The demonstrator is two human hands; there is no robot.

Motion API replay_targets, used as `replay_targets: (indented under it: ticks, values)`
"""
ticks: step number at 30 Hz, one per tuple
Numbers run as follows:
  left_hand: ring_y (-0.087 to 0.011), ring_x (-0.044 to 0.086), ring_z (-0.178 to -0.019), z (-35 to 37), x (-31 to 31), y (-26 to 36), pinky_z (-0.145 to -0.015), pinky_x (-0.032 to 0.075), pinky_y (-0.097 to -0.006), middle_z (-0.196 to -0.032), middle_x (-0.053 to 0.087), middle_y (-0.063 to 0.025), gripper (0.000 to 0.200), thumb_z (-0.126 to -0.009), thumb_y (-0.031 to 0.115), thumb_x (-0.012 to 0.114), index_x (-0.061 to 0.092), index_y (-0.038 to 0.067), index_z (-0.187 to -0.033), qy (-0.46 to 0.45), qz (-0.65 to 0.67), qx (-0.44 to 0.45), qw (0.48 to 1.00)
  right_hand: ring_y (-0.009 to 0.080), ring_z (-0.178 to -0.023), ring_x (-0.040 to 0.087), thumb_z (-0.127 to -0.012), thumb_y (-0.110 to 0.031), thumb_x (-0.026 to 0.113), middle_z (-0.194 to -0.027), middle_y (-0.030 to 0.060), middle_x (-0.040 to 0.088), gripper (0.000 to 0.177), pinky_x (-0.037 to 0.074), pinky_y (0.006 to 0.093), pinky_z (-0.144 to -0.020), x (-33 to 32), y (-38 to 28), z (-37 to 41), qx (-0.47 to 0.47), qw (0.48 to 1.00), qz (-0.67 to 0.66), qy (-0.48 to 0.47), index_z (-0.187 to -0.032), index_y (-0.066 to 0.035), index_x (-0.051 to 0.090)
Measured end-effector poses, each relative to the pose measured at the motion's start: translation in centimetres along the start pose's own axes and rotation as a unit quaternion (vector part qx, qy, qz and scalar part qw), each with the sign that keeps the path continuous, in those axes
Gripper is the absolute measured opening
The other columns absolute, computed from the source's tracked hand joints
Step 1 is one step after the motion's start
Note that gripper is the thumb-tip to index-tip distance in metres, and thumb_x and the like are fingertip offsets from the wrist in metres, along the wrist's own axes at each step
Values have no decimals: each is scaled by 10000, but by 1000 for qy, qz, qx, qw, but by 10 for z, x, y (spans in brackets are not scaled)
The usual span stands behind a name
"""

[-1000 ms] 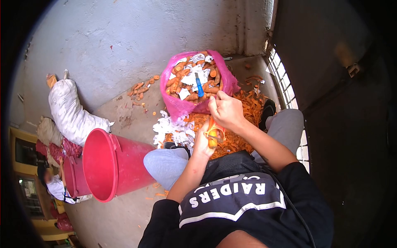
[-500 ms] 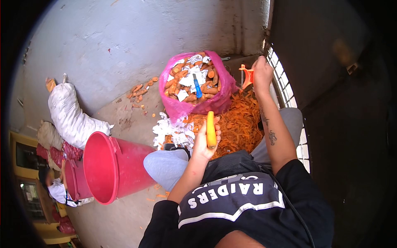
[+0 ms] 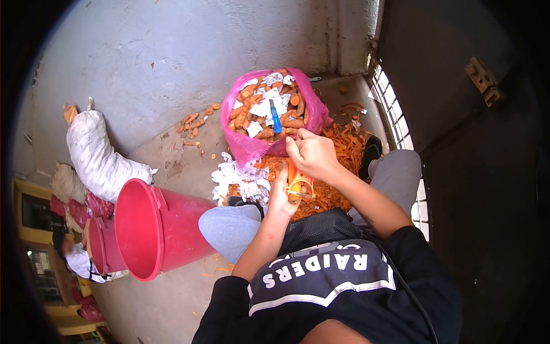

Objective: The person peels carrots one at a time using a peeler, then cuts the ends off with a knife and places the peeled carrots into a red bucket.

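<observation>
Closed around a peeled carrot (image 3: 294, 198), my left hand (image 3: 280, 192) keeps it over the heap of peelings. An orange peeler (image 3: 305, 182) is gripped in my right hand (image 3: 314, 153); its head lies over the carrot, which it partly covers. Just beyond my hands stands a pink mesh sack (image 3: 243, 146) with unpeeled carrots (image 3: 246, 109) and torn white paper in it. A small knife with a blue handle (image 3: 276, 123) rests on top of the paper. Orange peelings (image 3: 338, 200) spread over the floor between my legs.
Crumpled white paper (image 3: 240, 180) lies left of the peelings. A large pink bin (image 3: 183, 229) stands at my left, a second bin (image 3: 109, 246) behind it. A white sack (image 3: 94, 149) leans on the wall. A person (image 3: 80, 261) is at far left; a dark metal door (image 3: 458, 172) is at right.
My right hand has come down and left from beside the wall, bringing the peeler onto the carrot. My left hand still holds the carrot in nearly the same place.
</observation>
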State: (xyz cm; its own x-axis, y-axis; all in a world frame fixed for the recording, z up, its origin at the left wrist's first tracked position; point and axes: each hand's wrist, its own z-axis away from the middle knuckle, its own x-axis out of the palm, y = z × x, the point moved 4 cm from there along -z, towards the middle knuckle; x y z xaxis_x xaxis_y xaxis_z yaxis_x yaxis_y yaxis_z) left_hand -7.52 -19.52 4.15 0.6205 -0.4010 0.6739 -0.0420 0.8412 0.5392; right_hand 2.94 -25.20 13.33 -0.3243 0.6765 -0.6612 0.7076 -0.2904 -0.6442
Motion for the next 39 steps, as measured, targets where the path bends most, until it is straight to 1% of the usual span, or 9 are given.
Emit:
replay_targets:
  ticks: [5, 10, 12, 16, 17, 20, 26, 32, 39]
  values:
    - [-115, 549, -549, 12, 2, 1, -423, 444, -226, -745, 574, -39, 343, -968, 392, 461, 544, 77, -1072, -4, -73, -2, 997, 308, -472, 559, -892, -295, 504, -637, 110, 546, 421, 463, 424, -460, 0, 12, -10, -58, 990, 65, 107, -560, -67, 628]
    - [-117, 551, -573, 20, 5, -2, -456, 463, -239, -708, 557, -43, 443, -977, 416, 428, 531, 43, -1194, -113, -97, -18, 989, 327, -572, 580, -917, -317, 476, -687, 100, 561, 425, 466, 440, -545, -39, 67, -55, 66, 944, 173, 272, -613, -66, 633]
    - [-115, 556, -599, 22, 9, -2, -469, 469, -235, -732, 560, -47, 466, -981, 418, 414, 507, 38, -1235, -118, -67, -38, 990, 322, -598, 587, -920, -316, 468, -691, 107, 565, 418, 465, 453, -563, -60, 79, -66, 128, 932, 193, 277, -640, -66, 652]
    - [-113, 563, -649, 17, 11, 0, -491, 478, -224, -782, 567, -46, 491, -977, 432, 413, 486, 37, -1260, -153, 1, -73, 985, 358, -668, 602, -914, -343, 441, -742, 148, 594, 444, 482, 456, -636, -63, 56, -51, 152, 956, 51, 245, -644, -71, 665]
    - [-115, 560, -656, 14, 11, 0, -505, 484, -221, -789, 564, -43, 467, -978, 427, 415, 502, 43, -1229, -149, 21, -76, 986, 372, -719, 597, -917, -369, 437, -769, 162, 600, 468, 465, 455, -690, -59, 48, -44, 164, 969, 17, 181, -655, -51, 658]
    - [-120, 572, -551, 9, 10, 2, -424, 485, -218, -762, 587, -43, 401, -967, 429, 438, 529, 87, -1155, -81, 12, -48, 995, 355, -697, 600, -919, -349, 445, -766, 154, 601, 459, 463, 449, -650, -40, 29, -20, 116, 989, -15, 89, -641, -36, 634]
    - [-117, 620, -590, 2, 4, -1, -422, 515, -211, -789, 627, -28, 323, -969, 395, 451, 567, 96, -1009, -43, -20, -21, 999, 287, -525, 554, -904, -252, 521, -638, 93, 517, 391, 432, 394, -500, -9, 1, 10, -22, 998, -13, 50, -575, -48, 577]
    - [-107, 580, -577, 3, -1, -1, -395, 463, -215, -765, 577, -16, 357, -967, 407, 455, 563, 75, -1043, -23, -61, -11, 998, 277, -504, 569, -893, -278, 515, -639, 91, 523, 370, 467, 408, -476, -11, 4, 3, -36, 993, 65, 90, -607, -93, 660]
    - [-97, 550, -577, 18, 12, 0, -418, 461, -211, -749, 536, -18, 460, -964, 423, 455, 561, 21, -1160, -80, -100, -4, 992, 266, -454, 538, -841, -225, 568, -620, 78, 500, 312, 463, 386, -438, -45, 52, -49, -32, 912, 247, 327, -576, -70, 625]
